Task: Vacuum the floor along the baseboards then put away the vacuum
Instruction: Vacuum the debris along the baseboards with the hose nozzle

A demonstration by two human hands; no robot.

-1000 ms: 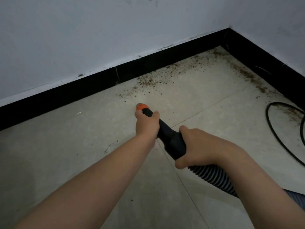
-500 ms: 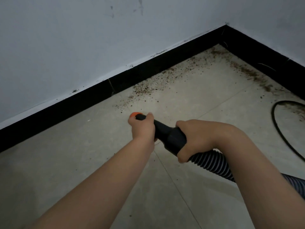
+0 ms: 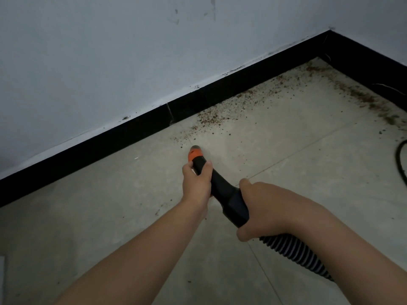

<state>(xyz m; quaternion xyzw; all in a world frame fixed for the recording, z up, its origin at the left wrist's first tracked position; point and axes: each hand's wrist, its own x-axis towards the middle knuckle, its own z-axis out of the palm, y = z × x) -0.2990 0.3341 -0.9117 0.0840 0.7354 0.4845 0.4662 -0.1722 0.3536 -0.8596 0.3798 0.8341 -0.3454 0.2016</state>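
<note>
Both hands hold a black vacuum nozzle (image 3: 229,199) with an orange tip (image 3: 195,154). My left hand (image 3: 196,183) grips the narrow front part just behind the tip. My right hand (image 3: 262,210) grips the wide rear end where the ribbed hose (image 3: 293,256) joins. The tip points at the tiled floor (image 3: 297,161), a short way in front of a black baseboard (image 3: 132,133). Brown crumbs (image 3: 209,117) lie scattered along the baseboard beyond the tip and on toward the corner (image 3: 328,38).
A second baseboard (image 3: 372,64) runs along the right wall, with more debris (image 3: 363,100) beside it. A black cable (image 3: 399,164) loops on the floor at the right edge. White walls rise above both baseboards.
The nozzle has slid forward in my left hand, so more of the orange tip shows. The tip now sits just short of the crumbs, and the view has shifted left.
</note>
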